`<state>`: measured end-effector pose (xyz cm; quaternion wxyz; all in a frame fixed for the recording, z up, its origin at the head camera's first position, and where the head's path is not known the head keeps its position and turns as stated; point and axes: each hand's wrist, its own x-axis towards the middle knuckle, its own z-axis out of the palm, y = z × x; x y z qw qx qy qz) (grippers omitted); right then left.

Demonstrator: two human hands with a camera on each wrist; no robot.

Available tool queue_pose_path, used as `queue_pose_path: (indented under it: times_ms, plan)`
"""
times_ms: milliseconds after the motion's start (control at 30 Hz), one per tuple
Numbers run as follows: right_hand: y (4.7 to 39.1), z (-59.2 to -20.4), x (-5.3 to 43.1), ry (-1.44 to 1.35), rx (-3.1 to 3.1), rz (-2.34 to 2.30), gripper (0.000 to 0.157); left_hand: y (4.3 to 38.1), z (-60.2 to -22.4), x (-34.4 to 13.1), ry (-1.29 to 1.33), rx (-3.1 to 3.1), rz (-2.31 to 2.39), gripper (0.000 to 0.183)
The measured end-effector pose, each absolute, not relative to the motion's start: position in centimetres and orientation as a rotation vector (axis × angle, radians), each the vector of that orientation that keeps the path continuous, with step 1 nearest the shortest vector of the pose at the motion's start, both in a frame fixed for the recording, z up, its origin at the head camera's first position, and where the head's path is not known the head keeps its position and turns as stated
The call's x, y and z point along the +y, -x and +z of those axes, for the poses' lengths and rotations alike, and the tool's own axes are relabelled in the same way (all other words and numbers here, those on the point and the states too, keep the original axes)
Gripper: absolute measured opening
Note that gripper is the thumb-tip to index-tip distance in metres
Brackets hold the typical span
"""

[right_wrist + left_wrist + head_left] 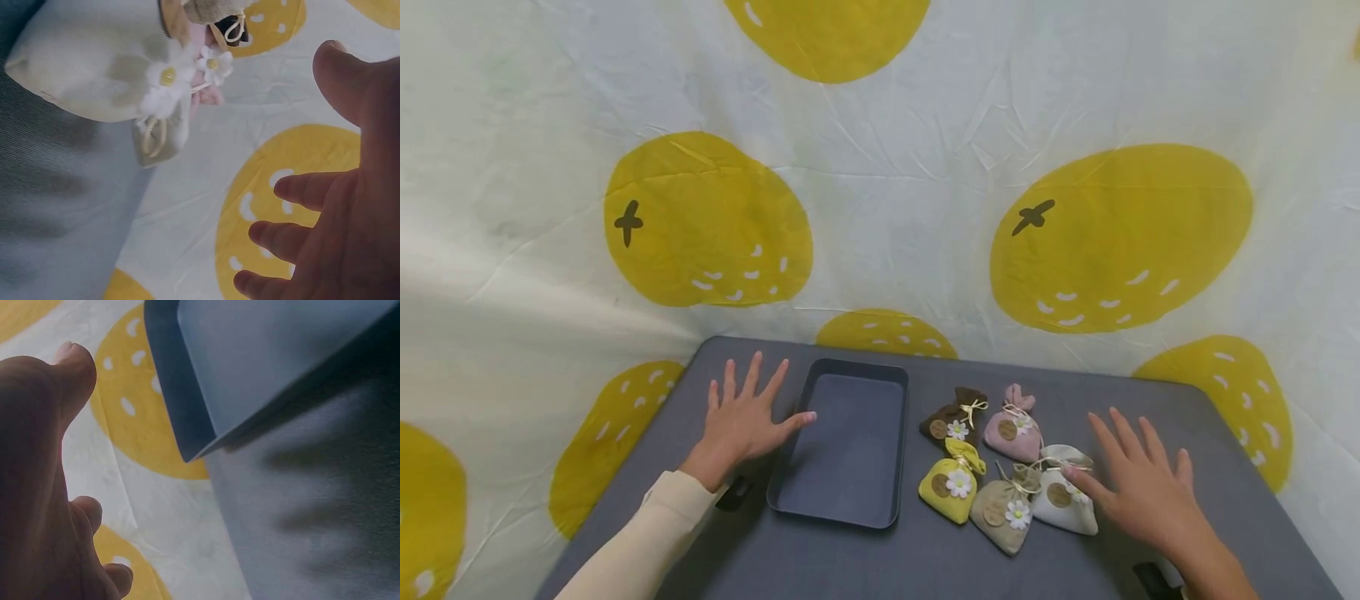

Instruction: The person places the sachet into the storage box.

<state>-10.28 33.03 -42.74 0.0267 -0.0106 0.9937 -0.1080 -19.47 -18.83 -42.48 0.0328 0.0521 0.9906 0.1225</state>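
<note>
My left hand point(741, 425) is spread with straight fingers over the left edge of a dark rectangular tray point(838, 518), its thumb above the rim. Right of the tray lie several small drawstring pouches with daisies and round tags: brown point(937, 414), pink point(1000, 442), yellow point(951, 502), beige point(1011, 540) and white point(1078, 518). My right hand point(1150, 492) is spread beside the white pouch, its thumb overlapping that pouch in the head view. Neither hand holds anything. In the right wrist view the white pouch point(75, 56) appears close, apart from the fingers.
A grey table point(1037, 379) bears the tray and pouches. Behind it hangs a white cloth point(895, 233) printed with big yellow fruit. A small black object point(733, 493) shows under the left wrist and a dark one point(1153, 579) under the right.
</note>
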Motion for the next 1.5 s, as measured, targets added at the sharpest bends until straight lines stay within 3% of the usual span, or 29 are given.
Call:
queue_pose_path:
  times_ms: [633, 900, 1133, 1500]
  plan:
    - [9.7, -45.8, 33.4, 0.008, 3.021, -0.371, 0.107, 19.2, -44.8, -19.5, -0.17, 2.857, 0.574, 0.11]
    - [9.5, -47.3, 33.4, 0.093, 3.04, -0.487, 0.102, 19.3, -44.9, -19.7, -0.206, 2.684, 0.845, 0.114]
    - [9.5, -47.7, 33.2, -0.097, 2.943, -0.587, 0.108, 19.5, -45.3, -20.0, -0.197, 2.448, 1.187, 0.116]
    - [10.0, -47.9, 33.1, -0.297, 2.829, -0.777, 0.089, 19.8, -46.0, -20.3, -0.093, 2.292, 1.438, 0.093]
